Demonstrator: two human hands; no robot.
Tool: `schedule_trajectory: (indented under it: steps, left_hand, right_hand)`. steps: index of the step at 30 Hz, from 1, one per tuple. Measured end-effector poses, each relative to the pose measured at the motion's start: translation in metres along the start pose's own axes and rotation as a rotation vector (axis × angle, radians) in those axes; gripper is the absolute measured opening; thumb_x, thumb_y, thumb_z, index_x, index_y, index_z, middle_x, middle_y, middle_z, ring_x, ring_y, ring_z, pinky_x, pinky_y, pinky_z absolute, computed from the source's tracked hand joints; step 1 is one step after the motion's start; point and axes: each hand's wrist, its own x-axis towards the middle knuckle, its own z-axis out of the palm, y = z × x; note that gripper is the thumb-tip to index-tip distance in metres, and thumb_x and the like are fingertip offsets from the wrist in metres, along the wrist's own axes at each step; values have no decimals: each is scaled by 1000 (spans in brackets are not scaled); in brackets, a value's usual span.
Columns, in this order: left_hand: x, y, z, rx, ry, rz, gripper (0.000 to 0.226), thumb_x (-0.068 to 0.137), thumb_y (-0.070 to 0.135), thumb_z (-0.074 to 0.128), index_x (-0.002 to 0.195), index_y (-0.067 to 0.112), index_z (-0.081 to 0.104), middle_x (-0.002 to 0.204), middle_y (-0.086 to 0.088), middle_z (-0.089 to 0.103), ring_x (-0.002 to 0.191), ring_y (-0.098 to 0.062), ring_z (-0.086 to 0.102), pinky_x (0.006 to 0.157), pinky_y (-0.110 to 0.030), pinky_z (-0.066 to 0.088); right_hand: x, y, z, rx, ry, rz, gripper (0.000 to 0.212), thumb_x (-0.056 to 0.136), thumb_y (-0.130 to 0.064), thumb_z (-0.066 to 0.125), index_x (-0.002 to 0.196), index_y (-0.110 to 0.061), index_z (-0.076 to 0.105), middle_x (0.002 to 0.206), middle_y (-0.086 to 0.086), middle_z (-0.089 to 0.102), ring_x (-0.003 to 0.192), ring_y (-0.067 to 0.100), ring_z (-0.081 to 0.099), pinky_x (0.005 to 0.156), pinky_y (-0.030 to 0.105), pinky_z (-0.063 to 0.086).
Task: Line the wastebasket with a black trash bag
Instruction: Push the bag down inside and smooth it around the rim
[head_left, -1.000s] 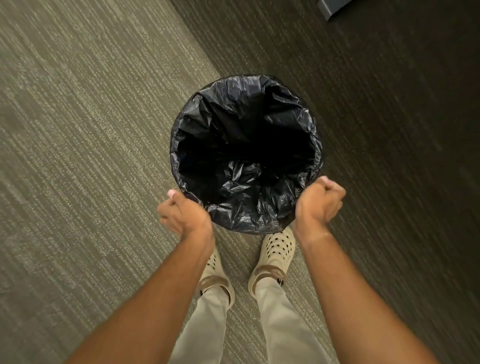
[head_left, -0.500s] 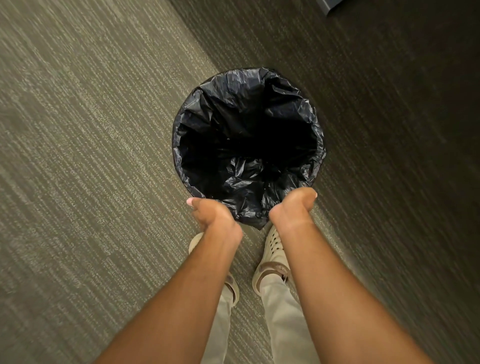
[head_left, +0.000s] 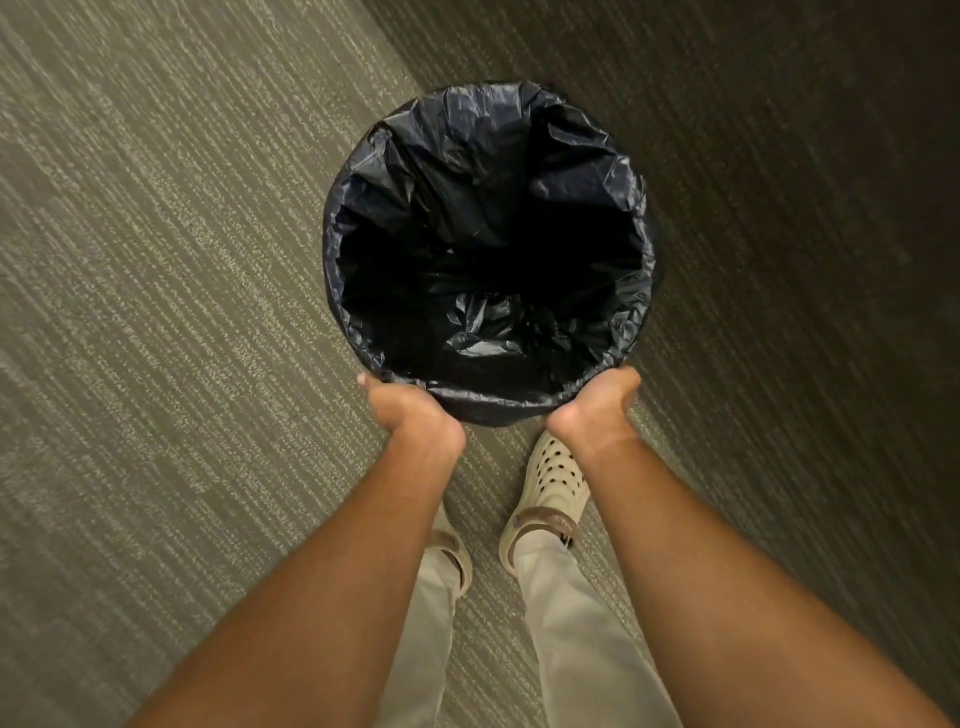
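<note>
The bin (head_left: 641, 332) stands on the carpet (head_left: 171, 291), seen from straight above, and the bag (head_left: 483, 171) lines it: black film covers the inner wall, is folded out over the whole rim, and lies crumpled at the bottom. The bin's own wall hardly shows, since the film hides nearly all of it.

The left hand (head_left: 410, 413) presses against the near left of the rim, the thumb tip at the film's edge. Its fingers curl down and under the folded-over film on the outside of the bin, out of sight, so I cannot tell whether they are clamped on it or only resting there. The right hand (head_left: 597, 408) sits on the near right of the rim in the same way, the thumb along the edge and the fingers hidden below against the outer film; its grip cannot be told either. Between the two hands the near stretch of folded film runs smooth and taut, touching both.

Just below the right wrist is a pale perforated clog (head_left: 550, 483) under a light trouser leg (head_left: 587, 639). The other clog (head_left: 460, 564) peeks out beside the left forearm. Beyond the fingers, on the far right, the carpet turns darker.
</note>
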Motion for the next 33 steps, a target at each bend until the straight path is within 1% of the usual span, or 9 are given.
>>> schedule_trajectory:
  steps: [4,6,9,12,15,21,24,29,33]
  left_hand:
    - [-18,-1,-11,108,188,48,74,95,60,22,152,14,15,158,-15,20,143,-33,23,116,-48,17]
    - [-33,-8,-20,170,237,82,69,97,57,24,152,17,15,158,-13,19,142,-32,25,112,-47,24]
    - [-48,-23,-23,162,130,19,64,95,57,33,145,17,29,147,-13,37,117,-27,49,85,-37,44]
    - [-56,-24,-8,153,47,-58,65,89,58,47,133,11,44,127,-16,54,96,-25,60,77,-36,54]
    - [-57,-22,2,268,106,-8,52,92,41,56,131,8,47,118,-13,57,98,-35,63,79,-48,57]
    - [-41,-4,-2,194,22,-44,58,67,-13,48,123,2,52,125,-21,54,108,-37,58,91,-45,52]
    - [-33,-2,-6,256,117,-46,72,48,-12,40,116,0,59,135,-14,43,120,-35,45,96,-34,42]
    - [-23,-2,-1,351,150,-1,69,50,-11,38,115,-1,58,125,-22,53,118,-41,49,97,-52,46]
    - [-39,10,-10,341,21,-14,46,57,2,50,102,10,59,117,-9,61,100,-26,61,74,-36,51]
  right_hand:
    - [-13,-1,-5,-181,236,-63,61,98,-45,25,146,-8,34,155,17,31,141,38,30,117,50,23]
    - [-26,2,-19,-254,348,-102,48,98,-37,26,139,-14,38,150,14,36,131,32,43,110,41,35]
    - [-48,14,-23,-243,276,30,34,94,-42,33,116,-23,49,91,1,61,74,13,48,64,22,43]
    - [-60,21,-1,-221,175,147,60,91,-53,44,133,-10,45,107,15,54,92,29,58,69,32,52]
    - [-58,28,16,-220,139,97,57,95,-48,42,139,-12,40,135,17,49,115,39,55,72,49,58]
    - [-33,29,1,-83,22,-4,36,85,1,56,120,-7,56,116,18,64,103,37,63,89,59,51]
    - [-25,31,-5,-109,27,-18,38,79,11,54,114,-3,59,109,20,66,95,39,66,83,61,53]
    - [-21,27,2,-205,71,-22,44,71,13,53,113,-1,58,106,22,66,92,40,66,80,56,56]
    - [-36,15,2,-294,8,-77,47,58,-12,59,104,-3,61,106,14,68,99,35,66,85,47,56]
